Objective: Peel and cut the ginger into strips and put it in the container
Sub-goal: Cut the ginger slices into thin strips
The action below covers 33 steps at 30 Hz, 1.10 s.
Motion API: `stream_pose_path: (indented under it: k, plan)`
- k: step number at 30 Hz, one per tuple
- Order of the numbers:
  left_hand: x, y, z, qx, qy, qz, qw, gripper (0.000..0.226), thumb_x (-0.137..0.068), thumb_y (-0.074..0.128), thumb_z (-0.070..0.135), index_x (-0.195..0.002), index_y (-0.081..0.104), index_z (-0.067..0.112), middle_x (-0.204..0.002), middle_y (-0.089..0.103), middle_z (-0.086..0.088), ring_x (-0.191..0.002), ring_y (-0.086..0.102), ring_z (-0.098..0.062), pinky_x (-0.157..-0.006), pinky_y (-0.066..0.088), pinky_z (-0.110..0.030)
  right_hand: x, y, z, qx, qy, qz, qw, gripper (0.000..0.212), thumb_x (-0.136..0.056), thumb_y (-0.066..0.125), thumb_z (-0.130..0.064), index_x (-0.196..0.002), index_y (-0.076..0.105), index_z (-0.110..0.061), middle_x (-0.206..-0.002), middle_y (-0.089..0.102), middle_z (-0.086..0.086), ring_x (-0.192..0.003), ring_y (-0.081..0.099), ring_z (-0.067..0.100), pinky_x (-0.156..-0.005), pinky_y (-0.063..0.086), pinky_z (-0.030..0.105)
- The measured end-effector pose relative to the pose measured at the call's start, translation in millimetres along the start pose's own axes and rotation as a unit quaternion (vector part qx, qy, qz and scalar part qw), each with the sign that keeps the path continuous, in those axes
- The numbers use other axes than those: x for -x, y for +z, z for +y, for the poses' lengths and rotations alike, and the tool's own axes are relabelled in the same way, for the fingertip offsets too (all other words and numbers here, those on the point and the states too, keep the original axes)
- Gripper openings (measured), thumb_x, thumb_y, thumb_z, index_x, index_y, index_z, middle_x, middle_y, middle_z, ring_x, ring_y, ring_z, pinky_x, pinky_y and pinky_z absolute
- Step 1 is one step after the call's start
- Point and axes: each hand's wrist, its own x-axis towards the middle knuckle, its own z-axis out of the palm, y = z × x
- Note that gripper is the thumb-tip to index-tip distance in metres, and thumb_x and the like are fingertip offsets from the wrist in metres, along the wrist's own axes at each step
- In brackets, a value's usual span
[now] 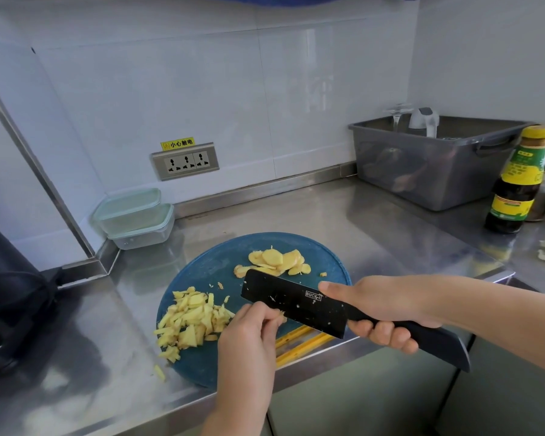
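While the black broad-bladed cleaver (296,305) is held tilted above the round blue cutting board (208,278), the left hand (252,328) sits right against its lower edge; that is the chief hazard. Right hand (387,309): grip wrapped round the black handle, forefinger laid along the blade's flat. Left hand: fingers curled at the edge, a scrap of ginger showing by the fingertips; whether that grip pinches the scrap or merely brushes it, cannot tell. Judgement: any twist or drop of the blade would meet those fingertips; juice on the handle would make a slip likelier.

Ginger, where: pile of pale yellow cut strips (189,322) on the board's left; heap of peeled uncut slices (277,261) at its far side; one stray strip (159,372) off the board on the stainless steel tabletop (375,221). Stacked clear plastic containers (136,215) stand well apart in the back corner; contents hard to make out.

Further risks, judged: board's near rim lies close to the tabletop's front edge, so a hard sweep could send strips over; carrying strips across to the containers invites spills; strips look uneven, some chunky, and may want recutting; yellow sticks (299,339) by the board's near rim could snag the blade.
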Motion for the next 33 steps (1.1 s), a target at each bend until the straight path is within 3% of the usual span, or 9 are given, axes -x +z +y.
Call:
stream_pose_path:
  k: [21, 27, 33]
  plan:
    - [-2, 3, 0, -0.001, -0.012, -0.001, 1.000, 0.024, -0.067, 0.081, 0.002, -0.072, 0.066, 0.020, -0.070, 0.061, 0.014, -0.061, 0.058, -0.002, -0.054, 0.039, -0.006, 7, 3, -14, 0.023, 0.042, 0.014, 0.999, 0.068, -0.084, 0.022, -0.081, -0.055, 0.032, -0.020, -0.046, 0.025, -0.004, -0.035, 0.023, 0.011, -0.039, 0.023, 0.019]
    - [-3, 3, 2, -0.002, -0.016, 0.001, 1.000, 0.024, -0.067, 0.082, 0.001, -0.070, 0.066, 0.019, -0.069, 0.060, 0.014, -0.056, 0.053, 0.001, -0.046, 0.033, -0.003, 5, 5, -17, 0.015, 0.059, 0.011, 0.998, 0.069, -0.083, 0.022, -0.082, -0.053, 0.030, -0.020, -0.046, 0.025, -0.005, -0.036, 0.021, 0.010, -0.040, 0.022, 0.020]
    - [-2, 3, 1, 0.006, -0.013, 0.000, 1.000, 0.022, -0.069, 0.080, 0.001, -0.070, 0.066, 0.018, -0.068, 0.060, 0.012, -0.057, 0.056, -0.003, -0.048, 0.040, -0.005, -5, 14, -27, 0.013, 0.047, 0.018, 0.999, 0.068, -0.085, 0.022, -0.079, -0.053, 0.031, -0.020, -0.043, 0.026, -0.005, -0.033, 0.023, 0.010, -0.038, 0.024, 0.016]
